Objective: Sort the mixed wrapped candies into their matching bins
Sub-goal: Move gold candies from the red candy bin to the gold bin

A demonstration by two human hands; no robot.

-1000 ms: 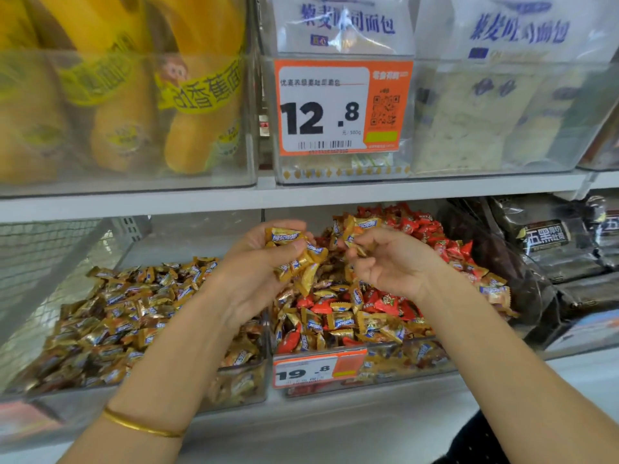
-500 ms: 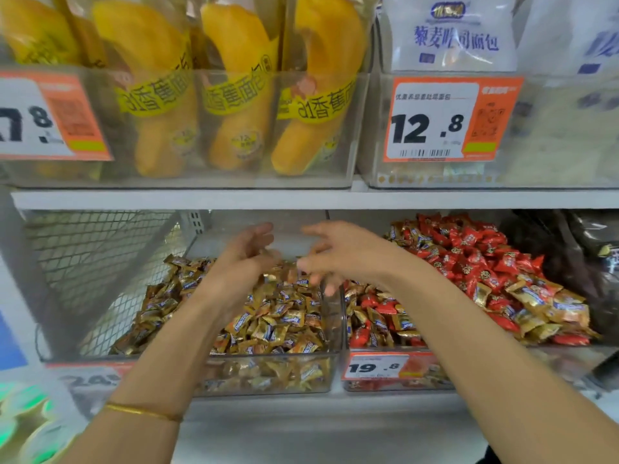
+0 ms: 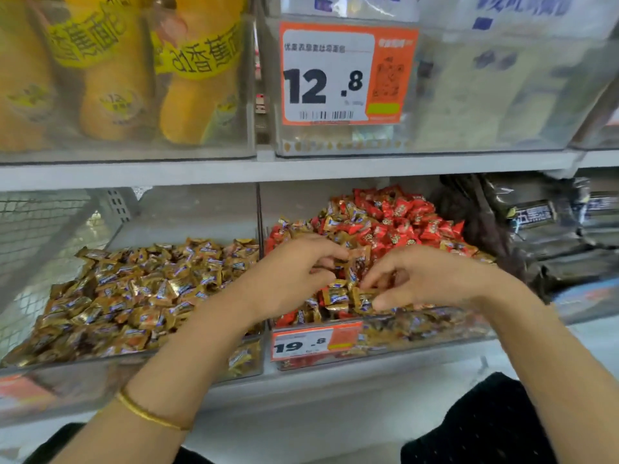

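Wrapped candies (image 3: 338,298), gold and red mixed, are seen heaped in the clear right bin (image 3: 435,333) directly above the 19.8 price tag (image 3: 315,343). Only gold pieces are held in the left bin (image 3: 100,371), left of the tag. One gold candy (image 3: 355,255) is pinched by the left hand (image 3: 291,279) above the tag. The right hand (image 3: 432,279) is curled into the heap, and whether anything is held cannot be told. The pieces are judged light, crinkly and slick, best taken by the crimped wrapper ends.
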